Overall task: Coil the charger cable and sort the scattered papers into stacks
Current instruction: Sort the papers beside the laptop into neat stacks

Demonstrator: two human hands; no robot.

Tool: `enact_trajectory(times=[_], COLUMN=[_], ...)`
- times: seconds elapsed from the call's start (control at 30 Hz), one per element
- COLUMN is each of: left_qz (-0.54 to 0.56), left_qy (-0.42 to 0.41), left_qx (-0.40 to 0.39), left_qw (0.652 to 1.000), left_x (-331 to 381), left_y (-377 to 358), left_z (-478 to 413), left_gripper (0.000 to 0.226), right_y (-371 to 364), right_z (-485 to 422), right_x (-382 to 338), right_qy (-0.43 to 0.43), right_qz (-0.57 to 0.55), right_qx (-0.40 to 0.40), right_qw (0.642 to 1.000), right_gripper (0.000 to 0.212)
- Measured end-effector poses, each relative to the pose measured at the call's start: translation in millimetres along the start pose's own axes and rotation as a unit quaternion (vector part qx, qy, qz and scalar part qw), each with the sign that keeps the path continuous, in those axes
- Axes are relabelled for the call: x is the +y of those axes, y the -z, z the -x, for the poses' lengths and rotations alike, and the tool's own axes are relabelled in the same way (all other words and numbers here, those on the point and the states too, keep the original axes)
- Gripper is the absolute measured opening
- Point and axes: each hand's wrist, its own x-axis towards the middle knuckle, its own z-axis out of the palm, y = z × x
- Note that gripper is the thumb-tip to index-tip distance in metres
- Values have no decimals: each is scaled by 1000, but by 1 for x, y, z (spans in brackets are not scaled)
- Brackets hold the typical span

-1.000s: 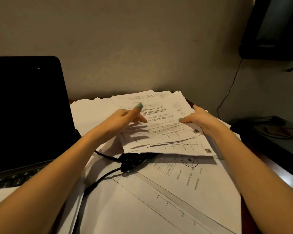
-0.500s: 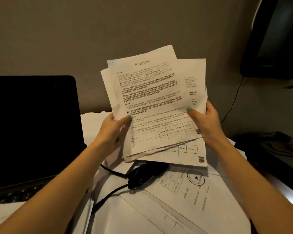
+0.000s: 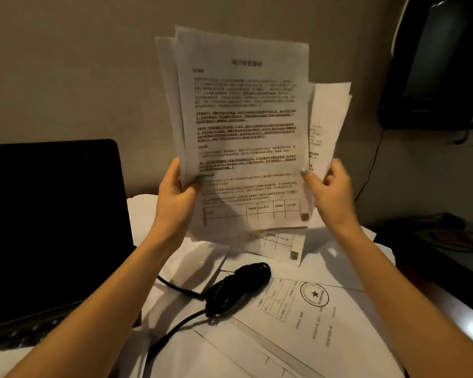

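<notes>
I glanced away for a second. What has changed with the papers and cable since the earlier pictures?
The left hand and right hand raised the bundle of papers from lying flat to upright, gripping its lower side edges. The coiled charger cable, stamped sheet and laptop stayed put.

Bare forearms (image 3: 112,290), left hand (image 3: 175,197) and right hand (image 3: 332,192) with mint-green thumbnails (image 3: 303,171).

Print on the held sheets (image 3: 243,132) is too blurred to read. A QR code (image 3: 305,216) marks the front sheet's lower right corner. A round star stamp (image 3: 314,294) marks a desk sheet (image 3: 298,339).
</notes>
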Motion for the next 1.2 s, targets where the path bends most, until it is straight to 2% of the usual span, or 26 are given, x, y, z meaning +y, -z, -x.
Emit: enact_trajectory(times=[0.1,0.2,0.27,0.4,0.47,0.53,0.6,0.77,0.87,1.03,1.13,1.2], left_qz=[5,32,12,11,32,32,21,62,58,34,7,-12], left_qy=[-11,-19,-23,-31,-7,31,57,65,97,185,154,123], left_qx=[-36,-50,-59,-72,-67,-59,-47,-13,-20,-112,-76,-48], left_qw=[999,998,998,997,997,997,997,996,993,976,985,991], left_x=[1,4,5,8,6,2,-2,-3,-14,-30,-28,-26], left_y=[-4,-8,-10,-13,-13,-13,-13,-15,-14,-2,-1,-3], left_z=[3,5,6,7,8,10,13,11,17,25,24,20], left_gripper=[38,42,50,55,61,55,37,14,12,18,13,13], right_y=[-8,-14,-16,-14,-13,-14,-17,-18,-19,-25,-25,-27], right_z=[7,15,17,13,12,14,17,22,25,38,39,35], right_x=[-3,-7,-8,-3,-1,0,0,5,16,36,34,32], right_qy=[28,72,73,61,43,44,45,60,32,-42,-16,-27], right_qz=[-1,0,-25,-69,-87,-85,-75,-48,-22,-13,-15,-29], right_qx=[2,47,47,85,96,95,81,88,85,62,57,38], right_qw=[1000,996,996,992,991,991,993,993,996,997,998,999], right_gripper=[3,8,4,16,18,12,9,14,16,28,23,14])
